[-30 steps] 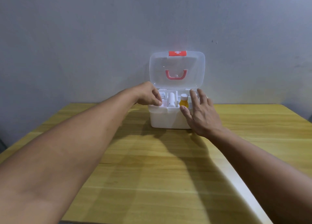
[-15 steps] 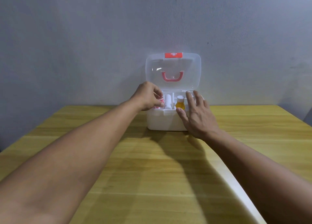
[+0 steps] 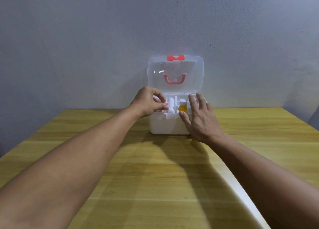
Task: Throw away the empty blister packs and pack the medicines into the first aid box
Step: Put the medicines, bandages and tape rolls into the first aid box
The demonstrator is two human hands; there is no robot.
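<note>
A white first aid box (image 3: pixel 165 125) stands at the table's far side against the wall. Its clear lid (image 3: pixel 176 73), with a red handle and a red latch, is raised upright. Inside I see a white roll (image 3: pixel 170 104) and a small amber bottle with a white cap (image 3: pixel 182 106). My left hand (image 3: pixel 148 102) is over the box's left compartment, fingers pinched on a small red-and-white pack (image 3: pixel 164 106) that is mostly hidden. My right hand (image 3: pixel 200 118) rests with spread fingers against the box's right front edge and holds nothing.
The wooden table (image 3: pixel 155 168) stretches toward me from the box. A grey wall (image 3: pixel 86 47) rises directly behind the box. The table's pale right edge (image 3: pixel 245 197) runs diagonally under my right forearm.
My left hand has lifted a little and its fingers have pinched the red-and-white pack at the left compartment. The right hand stays at the box's right front. The view has shifted slightly.
</note>
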